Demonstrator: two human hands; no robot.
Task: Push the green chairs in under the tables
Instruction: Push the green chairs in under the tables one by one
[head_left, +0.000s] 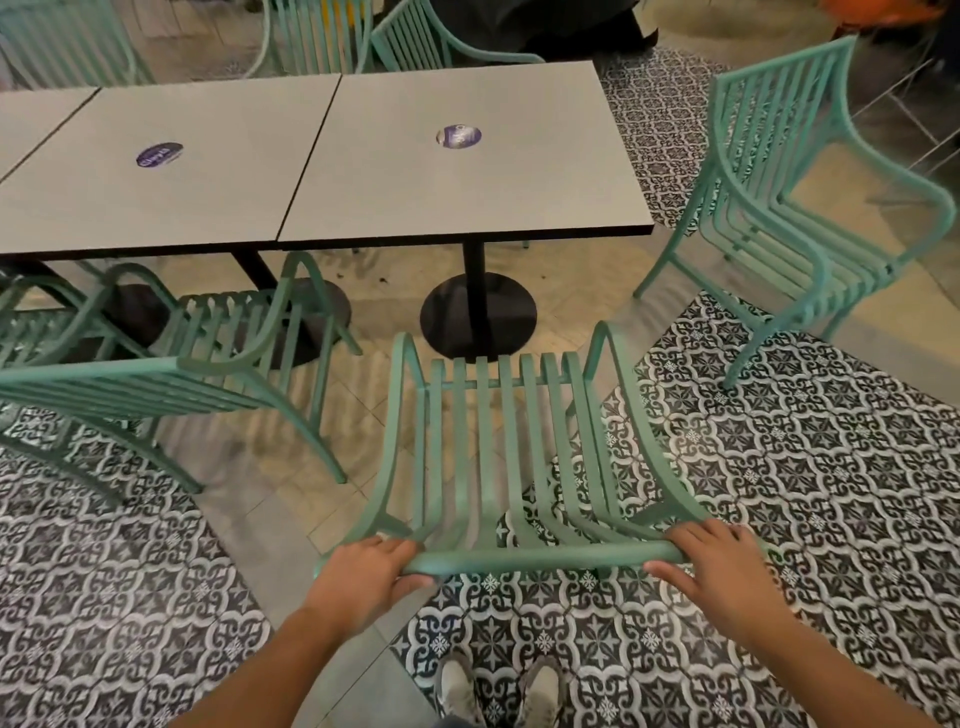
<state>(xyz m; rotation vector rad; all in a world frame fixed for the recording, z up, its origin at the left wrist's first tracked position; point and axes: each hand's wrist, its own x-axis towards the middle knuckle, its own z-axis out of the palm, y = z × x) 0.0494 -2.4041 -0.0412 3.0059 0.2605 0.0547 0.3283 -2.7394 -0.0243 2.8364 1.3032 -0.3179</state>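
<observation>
Right now both hands grasp the top rail of the nearest green chair (498, 447): the left hand (363, 577) wraps the rail's left end with fingers curled over it, and the right hand (711, 561) lies over the right end, fingers spread along the bar and thumb under it. This chair stands on the floor with its slatted seat facing the right tabletop (467, 176), its front edge near the round black pedestal base (478, 317) but not yet under the top.

To the left, a second green chair (208, 353) stands at an angle beside the middle tabletop (171, 171), its front just under the near edge. At the far right a third green chair (800, 208) stands well apart from the tabletops, turned sideways on the floor. More green chairs (311, 36) line the far side of the tabletops.

Each of the two nearer tabletops carries a round purple sticker (458, 136) at its middle. The floor mixes black-and-white patterned tiles (779, 467) with plain beige ones under the tabletops. The person's two light shoes (498, 691) show at the near edge, just behind the held chair.
</observation>
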